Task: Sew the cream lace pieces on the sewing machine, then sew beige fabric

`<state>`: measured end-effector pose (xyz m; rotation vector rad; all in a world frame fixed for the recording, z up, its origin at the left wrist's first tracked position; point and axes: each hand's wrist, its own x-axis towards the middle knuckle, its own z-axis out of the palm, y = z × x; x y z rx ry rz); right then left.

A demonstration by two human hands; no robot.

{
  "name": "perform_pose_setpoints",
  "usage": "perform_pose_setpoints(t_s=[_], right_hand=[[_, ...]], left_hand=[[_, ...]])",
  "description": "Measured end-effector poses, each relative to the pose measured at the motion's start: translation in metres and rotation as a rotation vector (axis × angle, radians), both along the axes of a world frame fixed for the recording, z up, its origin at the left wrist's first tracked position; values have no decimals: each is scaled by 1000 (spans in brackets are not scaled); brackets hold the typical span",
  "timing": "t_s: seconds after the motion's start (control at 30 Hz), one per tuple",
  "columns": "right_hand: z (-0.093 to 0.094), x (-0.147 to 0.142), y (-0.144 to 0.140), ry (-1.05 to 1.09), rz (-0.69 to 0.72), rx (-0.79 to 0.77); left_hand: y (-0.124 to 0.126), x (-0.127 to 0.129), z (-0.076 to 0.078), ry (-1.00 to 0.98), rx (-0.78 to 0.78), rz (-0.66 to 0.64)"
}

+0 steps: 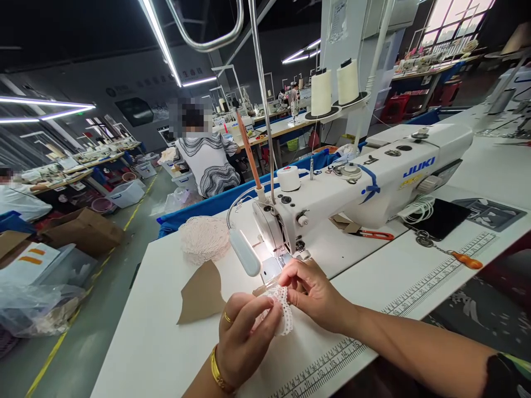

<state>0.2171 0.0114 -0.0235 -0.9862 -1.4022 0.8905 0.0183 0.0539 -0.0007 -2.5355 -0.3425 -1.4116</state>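
1. The white lace piece (286,320) is at the near side of the sewing machine (357,171), just in front of its needle area, above the white table (136,320).
2. The person's left hand (249,340) pinches the lace between thumb and fingers on the left; the right hand (311,293) pinches its far right edge, fingertips close together.
3. The lace looks very light, soft and limp, so it would probably fold rather than hold a shape; its openwork edge seems easy to snag or stretch.
4. A flat pinch on the denser band, near the border, would likely serve better than pulling on the scallops.
5. The lace pile (204,239) at the far left of the table looks equally soft; the brown card (201,293) nearer by looks stiff.
6. On the floor at left, a clear bag (37,309) holds pale material, beside a translucent bin (68,268) whose contents cannot be made out.
7. A cardboard box (83,235) stands farther back; its inside is hidden.
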Motion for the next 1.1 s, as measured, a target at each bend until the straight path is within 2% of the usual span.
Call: perform_pose_setpoints(t_s=[0.1,0.33,0.77,1.1], right_hand=[[-2,1,0,-63,-39,8],[3,0,0,56,7,-11],[1,1,-1,-23,-35,-40],[0,0,-1,25,-11,-39]], left_hand=[[0,0,-1,-3,-12,-13],[1,-1,-2,-3,-24,-44],[1,-2,-4,-6,-13,-14],[1,0,-3,5,-12,-23]])
